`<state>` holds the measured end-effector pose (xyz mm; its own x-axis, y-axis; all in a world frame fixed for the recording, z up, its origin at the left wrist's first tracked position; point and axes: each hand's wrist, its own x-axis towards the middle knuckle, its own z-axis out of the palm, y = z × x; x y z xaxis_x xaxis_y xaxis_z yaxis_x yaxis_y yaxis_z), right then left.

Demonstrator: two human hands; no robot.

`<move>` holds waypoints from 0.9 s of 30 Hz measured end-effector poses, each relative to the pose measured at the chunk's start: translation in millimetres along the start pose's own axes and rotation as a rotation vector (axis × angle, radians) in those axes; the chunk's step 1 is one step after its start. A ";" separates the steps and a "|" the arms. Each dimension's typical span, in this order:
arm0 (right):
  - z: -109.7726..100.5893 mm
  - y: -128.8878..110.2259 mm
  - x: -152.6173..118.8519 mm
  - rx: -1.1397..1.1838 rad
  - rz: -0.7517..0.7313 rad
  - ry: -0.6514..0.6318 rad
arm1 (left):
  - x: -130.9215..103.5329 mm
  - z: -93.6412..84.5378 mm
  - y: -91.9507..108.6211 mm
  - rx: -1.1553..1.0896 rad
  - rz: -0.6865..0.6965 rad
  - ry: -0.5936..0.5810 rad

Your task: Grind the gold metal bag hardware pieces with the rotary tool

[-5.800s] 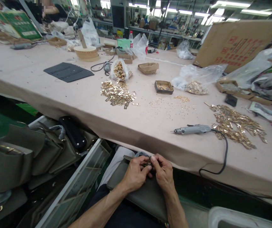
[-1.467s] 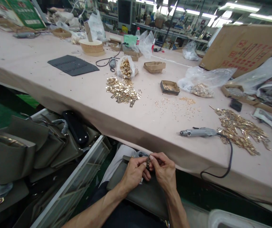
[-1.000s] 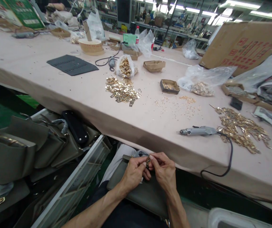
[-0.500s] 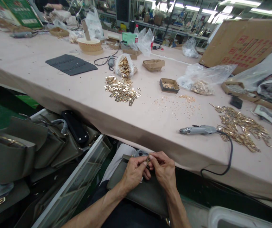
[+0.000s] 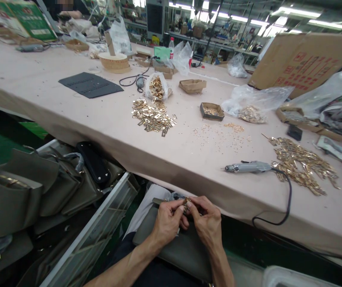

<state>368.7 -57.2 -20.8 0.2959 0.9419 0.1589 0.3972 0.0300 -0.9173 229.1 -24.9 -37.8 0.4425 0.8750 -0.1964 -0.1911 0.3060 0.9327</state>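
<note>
On my lap rests an olive-grey handbag. My left hand and my right hand meet over its upper edge. Between their fingertips is a small gold metal fitting, largely covered by the fingers. Both hands are closed in a pinch around it, thumbs on the near side. Clear plastic wrap shows just behind the fingers. A grey electric screwdriver lies on the table beyond my right hand, its tip toward the left.
Gold frame-shaped plates and gold fittings lie in piles on the table. Tiny screws are scattered near a small box. At left stands a crate of bags; a cardboard box stands far right.
The view has tilted slightly, so the table sits a little lower. Both hands stay at the gold fitting, with only small finger shifts.
</note>
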 end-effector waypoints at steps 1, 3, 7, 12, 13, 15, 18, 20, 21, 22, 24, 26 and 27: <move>0.1 -0.5 0.1 -0.006 -0.007 0.003 | -0.2 -0.1 -0.4 -0.005 0.001 0.001; 0.4 -0.9 0.2 -0.016 -0.009 0.007 | -0.7 -0.5 -1.4 -0.017 0.000 0.002; 0.8 -1.0 -0.2 -0.040 -0.026 0.010 | -1.4 -1.1 -2.8 -0.022 -0.006 0.001; 0.3 -3.3 0.1 -0.054 -0.061 0.008 | -1.8 -0.9 -2.5 -0.024 -0.001 0.007; 0.2 -3.8 0.3 -0.060 -0.067 0.007 | -1.9 -0.8 -2.1 -0.024 -0.003 0.006; 0.2 -4.2 0.9 -0.069 -0.077 0.005 | -2.2 -0.3 -1.2 -0.025 -0.007 0.006; 0.1 -3.4 1.4 -0.066 -0.087 0.005 | -2.5 0.7 0.4 -0.032 -0.010 0.011; 0.2 -2.7 1.4 -0.059 -0.095 0.006 | -2.6 1.3 0.9 -0.038 -0.007 0.016; 0.4 -2.4 1.2 -0.058 -0.098 0.007 | -2.5 1.5 0.8 -0.039 -0.005 0.020; 0.5 -2.3 1.0 -0.059 -0.101 0.007 | -2.5 1.6 0.6 -0.038 -0.003 0.023; 0.6 -2.2 0.2 -0.064 -0.105 0.007 | -2.6 1.4 0.2 -0.033 -0.001 0.027; 0.0 -1.8 -0.4 -0.065 -0.104 0.008 | -3.2 1.0 0.6 -0.025 0.000 0.023; -0.8 -1.3 -0.2 -0.054 -0.094 0.006 | -3.7 0.8 1.3 -0.022 0.003 0.018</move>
<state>368.8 -57.7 -19.3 0.2600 0.9338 0.2456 0.4693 0.1001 -0.8773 227.9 -28.1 -35.6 0.4265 0.8823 -0.1992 -0.2114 0.3114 0.9265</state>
